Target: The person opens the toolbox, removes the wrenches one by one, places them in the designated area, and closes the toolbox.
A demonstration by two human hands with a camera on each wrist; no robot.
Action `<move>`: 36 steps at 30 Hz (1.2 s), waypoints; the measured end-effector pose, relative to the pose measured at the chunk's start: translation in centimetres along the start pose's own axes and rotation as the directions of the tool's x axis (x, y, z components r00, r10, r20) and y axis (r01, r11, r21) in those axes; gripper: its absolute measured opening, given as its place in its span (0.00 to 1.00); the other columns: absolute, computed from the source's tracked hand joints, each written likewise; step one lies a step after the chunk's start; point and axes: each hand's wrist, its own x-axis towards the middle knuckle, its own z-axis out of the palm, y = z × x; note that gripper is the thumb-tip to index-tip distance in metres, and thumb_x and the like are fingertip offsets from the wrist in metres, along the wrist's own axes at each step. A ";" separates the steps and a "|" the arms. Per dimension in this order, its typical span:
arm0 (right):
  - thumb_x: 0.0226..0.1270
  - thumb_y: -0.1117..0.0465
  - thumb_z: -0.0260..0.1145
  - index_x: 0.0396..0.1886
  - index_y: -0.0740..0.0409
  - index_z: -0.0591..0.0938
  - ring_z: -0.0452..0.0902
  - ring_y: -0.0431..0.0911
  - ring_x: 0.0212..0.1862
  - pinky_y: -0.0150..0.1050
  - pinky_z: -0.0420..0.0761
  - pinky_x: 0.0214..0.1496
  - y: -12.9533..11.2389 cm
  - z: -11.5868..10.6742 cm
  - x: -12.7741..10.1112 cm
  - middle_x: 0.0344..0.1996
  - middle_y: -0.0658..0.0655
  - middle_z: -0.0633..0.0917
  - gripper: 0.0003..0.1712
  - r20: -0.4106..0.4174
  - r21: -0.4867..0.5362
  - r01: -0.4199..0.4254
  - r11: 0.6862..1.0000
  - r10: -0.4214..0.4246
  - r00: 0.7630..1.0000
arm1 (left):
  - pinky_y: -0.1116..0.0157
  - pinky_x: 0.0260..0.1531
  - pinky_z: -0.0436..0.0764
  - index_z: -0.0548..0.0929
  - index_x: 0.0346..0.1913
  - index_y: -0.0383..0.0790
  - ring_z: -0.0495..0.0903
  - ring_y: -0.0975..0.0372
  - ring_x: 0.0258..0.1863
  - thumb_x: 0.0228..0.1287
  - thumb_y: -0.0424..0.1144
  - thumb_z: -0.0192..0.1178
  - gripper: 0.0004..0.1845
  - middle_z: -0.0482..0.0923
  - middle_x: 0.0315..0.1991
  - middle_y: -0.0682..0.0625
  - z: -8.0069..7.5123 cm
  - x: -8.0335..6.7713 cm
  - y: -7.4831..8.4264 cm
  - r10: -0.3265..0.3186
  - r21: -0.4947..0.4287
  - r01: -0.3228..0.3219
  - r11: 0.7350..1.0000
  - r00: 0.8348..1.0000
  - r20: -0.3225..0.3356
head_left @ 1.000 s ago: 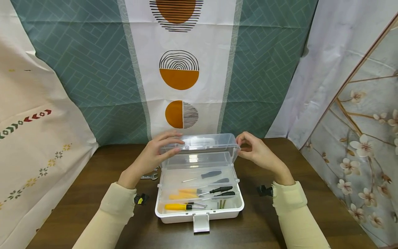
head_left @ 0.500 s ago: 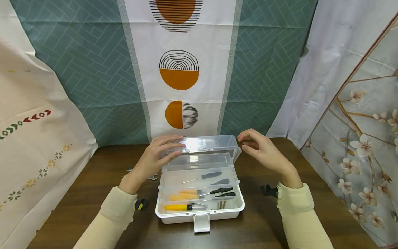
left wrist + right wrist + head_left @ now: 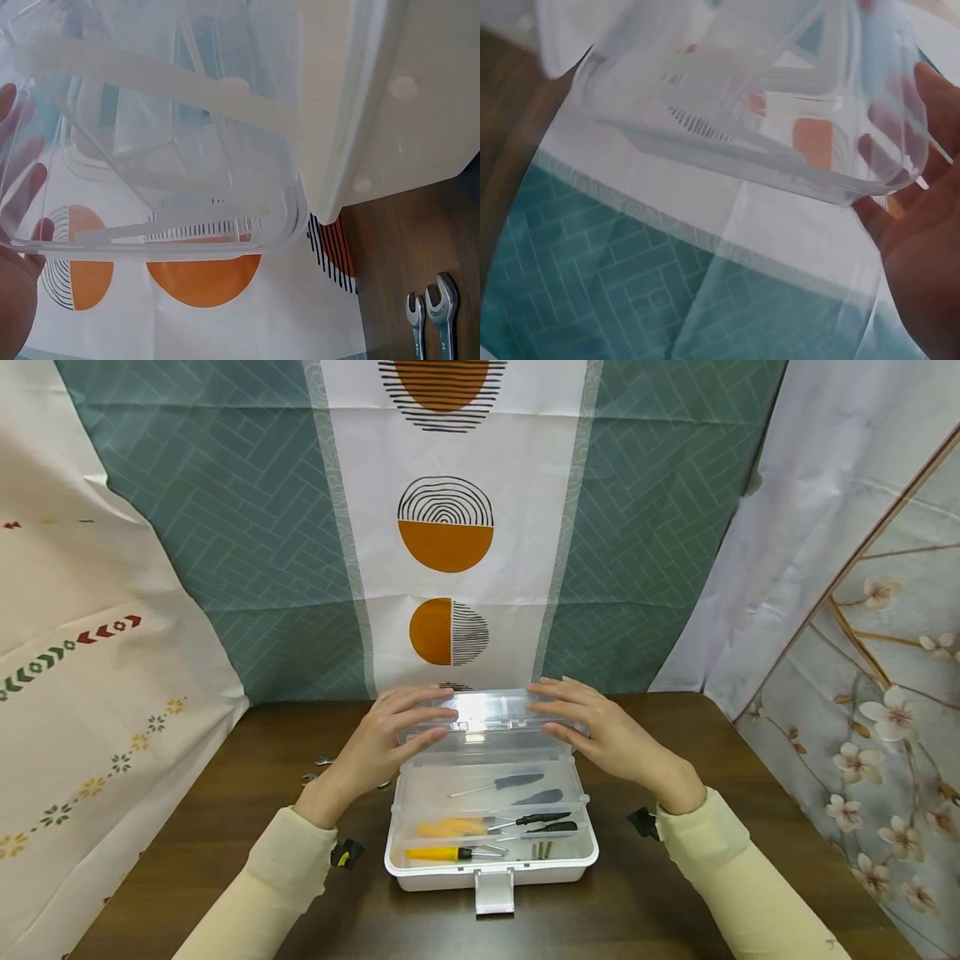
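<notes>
In the head view, a white toolbox [image 3: 420, 880] stands with its clear lid [image 3: 489, 710] raised. My left hand [image 3: 382, 739] is at the lid's left side, fingers extended along it. On the opposite side, my right hand [image 3: 607, 735] lies against the lid with fairly straight fingers. Both wrist views show fingers through or beside the clear plastic. A translucent tray [image 3: 427, 777] sits raised inside, with dark-handled screwdrivers [image 3: 519, 780] seen in or through it. Below lie a yellow-handled screwdriver [image 3: 432, 853] and small brass-coloured pieces [image 3: 544, 850].
Open-end wrenches [image 3: 442, 300] lie on the brown table [image 3: 247, 827] left of the toolbox, partly hidden by my left arm in the head view. The white latch [image 3: 494, 893] hangs down at the front. A patterned cloth [image 3: 517, 552] hangs behind.
My right hand has let go of the lid's right corner, opened its fingers and moved left onto the lid. The left hand stays at its side. The head view has shifted slightly.
</notes>
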 end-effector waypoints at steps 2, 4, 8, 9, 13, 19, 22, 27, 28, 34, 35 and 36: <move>0.72 0.63 0.69 0.65 0.59 0.84 0.70 0.58 0.72 0.53 0.64 0.78 0.2 0.0 0.0 0.70 0.59 0.78 0.22 -0.011 -0.052 0.069 0.996 -0.069 0.998 | 0.43 0.69 0.67 0.89 0.58 0.47 0.73 0.51 0.69 0.64 0.35 0.73 0.19 0.79 0.67 0.50 0.1 -0.1 0.2 -0.004 0.012 0.004 1.000 1.000 0.004; 0.74 0.62 0.68 0.65 0.58 0.83 0.71 0.58 0.72 0.52 0.66 0.77 0.2 0.1 -0.1 0.69 0.59 0.79 0.22 -0.014 -0.090 0.117 0.989 -0.119 0.993 | 0.44 0.68 0.68 0.89 0.58 0.47 0.73 0.52 0.69 0.62 0.34 0.74 0.20 0.79 0.67 0.50 0.1 -0.2 0.3 -0.005 0.027 0.005 1.000 1.000 0.004; 0.78 0.60 0.64 0.68 0.55 0.82 0.70 0.55 0.73 0.51 0.68 0.75 0.1 0.1 -0.4 0.70 0.58 0.78 0.21 -0.005 -0.132 0.153 0.979 -0.155 0.988 | 0.46 0.65 0.70 0.89 0.58 0.48 0.74 0.51 0.67 0.60 0.33 0.75 0.22 0.80 0.66 0.50 0.0 -0.5 0.7 0.015 0.042 -0.015 0.999 1.000 -0.001; 0.80 0.58 0.61 0.68 0.55 0.82 0.70 0.54 0.73 0.50 0.68 0.75 0.0 0.2 -0.5 0.70 0.58 0.78 0.21 -0.005 -0.137 0.154 0.978 -0.157 0.988 | 0.46 0.64 0.70 0.89 0.58 0.48 0.74 0.51 0.67 0.59 0.33 0.75 0.22 0.80 0.66 0.50 0.0 -0.5 0.8 0.022 0.046 -0.022 0.999 1.000 -0.001; 0.85 0.52 0.53 0.68 0.55 0.82 0.71 0.56 0.72 0.50 0.68 0.75 -0.3 0.4 -0.9 0.70 0.58 0.78 0.23 -0.019 -0.154 0.161 0.975 -0.166 0.986 | 0.47 0.64 0.70 0.89 0.59 0.48 0.74 0.51 0.67 0.61 0.36 0.75 0.21 0.79 0.67 0.50 -0.2 -0.7 1.2 0.043 0.062 -0.044 0.997 0.999 0.015; 0.86 0.51 0.52 0.65 0.57 0.83 0.74 0.59 0.69 0.50 0.69 0.73 -0.8 1.0 -1.6 0.67 0.59 0.80 0.23 -0.066 -0.203 0.215 0.955 -0.233 0.970 | 0.48 0.64 0.70 0.88 0.59 0.48 0.74 0.53 0.67 0.71 0.47 0.68 0.17 0.78 0.68 0.50 -0.6 -1.1 2.2 0.071 0.092 -0.076 0.993 0.996 0.058; 0.86 0.51 0.52 0.63 0.58 0.84 0.74 0.59 0.68 0.51 0.69 0.73 -1.1 1.2 -1.9 0.67 0.60 0.80 0.23 -0.074 -0.223 0.236 0.946 -0.258 0.963 | 0.48 0.64 0.69 0.89 0.59 0.48 0.74 0.53 0.67 0.74 0.50 0.65 0.17 0.78 0.68 0.50 -0.8 -1.3 2.6 0.087 0.101 -0.094 0.991 0.994 0.070; 0.86 0.52 0.51 0.62 0.59 0.84 0.74 0.60 0.68 0.51 0.70 0.72 -1.6 1.5 -2.6 0.67 0.61 0.80 0.22 -0.062 -0.261 0.261 0.929 -0.286 0.956 | 0.48 0.64 0.69 0.89 0.58 0.49 0.75 0.52 0.66 0.75 0.51 0.63 0.17 0.79 0.66 0.49 -0.9 -1.8 3.3 0.115 0.118 -0.123 0.985 0.990 0.077; 0.86 0.52 0.51 0.63 0.58 0.84 0.74 0.60 0.68 0.51 0.71 0.72 -1.6 1.6 -2.7 0.67 0.61 0.80 0.22 -0.060 -0.268 0.263 0.927 -0.289 0.955 | 0.48 0.64 0.69 0.89 0.58 0.49 0.75 0.52 0.66 0.75 0.51 0.64 0.17 0.79 0.66 0.49 -0.9 -1.9 3.5 0.119 0.122 -0.127 0.984 0.990 0.078; 0.86 0.53 0.50 0.63 0.57 0.84 0.74 0.59 0.68 0.54 0.72 0.71 -2.2 1.9 -3.5 0.68 0.60 0.79 0.22 -0.052 -0.306 0.269 0.913 -0.298 0.953 | 0.48 0.64 0.70 0.89 0.59 0.51 0.76 0.52 0.65 0.74 0.51 0.65 0.16 0.79 0.66 0.49 -0.7 -2.5 4.1 0.132 0.130 -0.141 0.981 0.988 0.079; 0.86 0.53 0.50 0.63 0.57 0.84 0.75 0.59 0.68 0.54 0.72 0.71 -2.2 2.0 -3.6 0.68 0.61 0.79 0.22 -0.051 -0.312 0.272 0.911 -0.301 0.952 | 0.49 0.63 0.70 0.89 0.59 0.51 0.77 0.52 0.65 0.74 0.51 0.64 0.16 0.79 0.66 0.49 -0.7 -2.5 4.1 0.137 0.129 -0.146 0.981 0.988 0.077; 0.86 0.53 0.50 0.63 0.57 0.84 0.75 0.59 0.68 0.55 0.72 0.71 -2.3 2.1 -3.8 0.68 0.61 0.79 0.22 -0.049 -0.318 0.275 0.908 -0.305 0.951 | 0.49 0.63 0.70 0.89 0.59 0.51 0.77 0.52 0.64 0.75 0.51 0.63 0.16 0.79 0.65 0.49 -0.6 -2.6 4.2 0.140 0.128 -0.149 0.981 0.987 0.075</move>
